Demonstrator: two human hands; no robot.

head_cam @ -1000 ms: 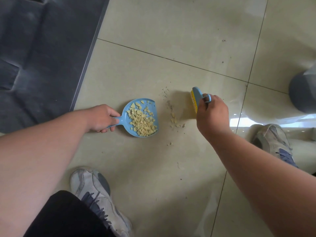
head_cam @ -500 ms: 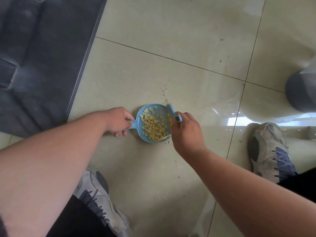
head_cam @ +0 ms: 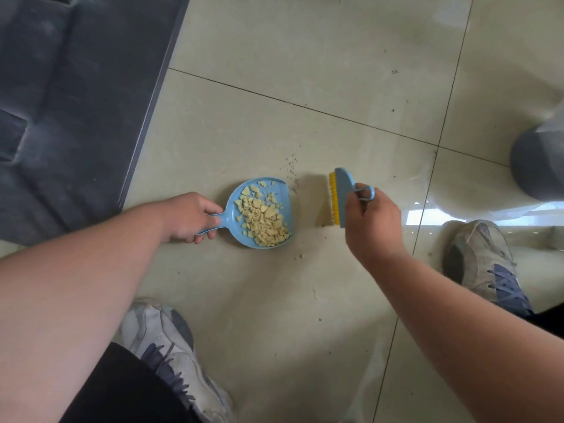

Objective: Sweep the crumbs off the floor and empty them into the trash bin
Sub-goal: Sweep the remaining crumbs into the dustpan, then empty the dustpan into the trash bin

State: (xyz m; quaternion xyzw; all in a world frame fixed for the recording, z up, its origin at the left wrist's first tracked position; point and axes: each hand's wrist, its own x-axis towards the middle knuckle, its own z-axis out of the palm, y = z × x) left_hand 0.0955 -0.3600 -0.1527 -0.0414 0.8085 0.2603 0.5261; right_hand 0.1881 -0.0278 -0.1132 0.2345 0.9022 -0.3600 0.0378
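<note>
Right hand (head_cam: 370,222) gripping brush (head_cam: 340,195) has pulled back right of dustpan (head_cam: 259,213); left hand (head_cam: 190,216) grips its handle. Crumbs (head_cam: 264,219) now mostly in dustpan; specks remain beside it. Emptying looks near.

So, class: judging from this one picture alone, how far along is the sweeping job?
Done: most crumbs lie in the blue dustpan, gripped by the left hand. In hand: the right hand holds the brush beside the pan's mouth. Left: small specks on the floor, then emptying into the grey bin.
</note>
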